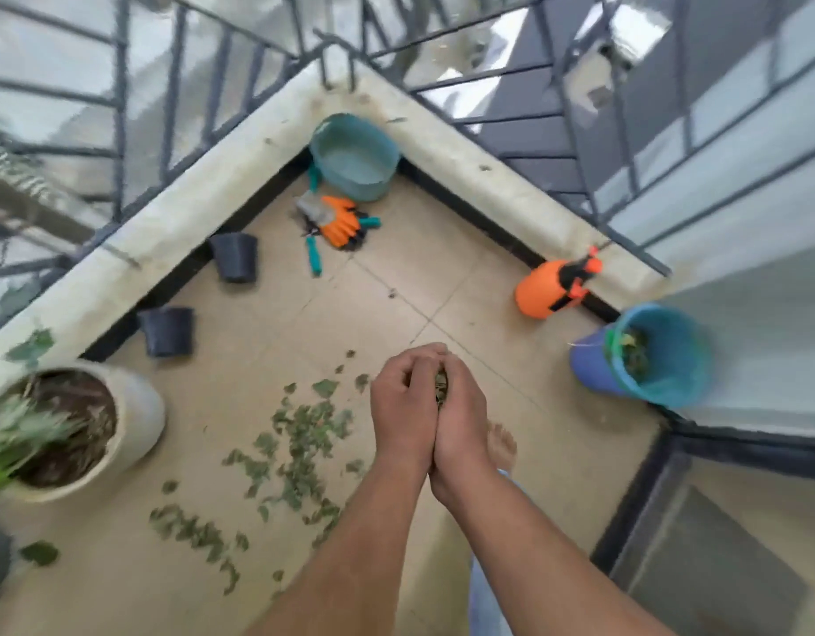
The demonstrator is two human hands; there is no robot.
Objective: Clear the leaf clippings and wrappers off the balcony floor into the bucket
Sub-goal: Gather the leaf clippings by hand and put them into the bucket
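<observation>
– Over the beige tiled balcony floor point(442, 268), centre: what is entered first?

– Item 1: left hand point(403, 406) and right hand point(460, 420), pressed together side by side. The fingers of both are curled inward and clamped on item 2, a handful of green leaf clippings point(441, 387), which shows in the slit between the palms. The handful is held above the tile, not over the bucket.

– Location of the bucket?

– Item 3: round blue plastic bucket with a teal inside point(593, 369), at the right edge of the floor, well apart from the hands. Green leaves lie inside it.

– Loose stock on the floor?

– Item 4: scattered green leaf clippings point(304, 433), spread to the left of the hands and forearms, reaching toward item 5, a round cream ceramic planter point(139, 406) holding soil and a green plant.

– Remainder?

– Items 6 and 7: two small black plastic pots point(235, 257) point(167, 330) along the left kerb.
Item 8: oval teal plastic tub point(350, 176) in the corner.
Item 9: orange-and-grey work gloves point(337, 220), lying over teal-handled pruning shears point(313, 259), just in front of the tub.
Item 10: orange plastic spray bottle point(541, 293) by the right kerb, near the bucket.
Item 11: one bare foot point(502, 445) on the tile, just beside the right wrist.
</observation>
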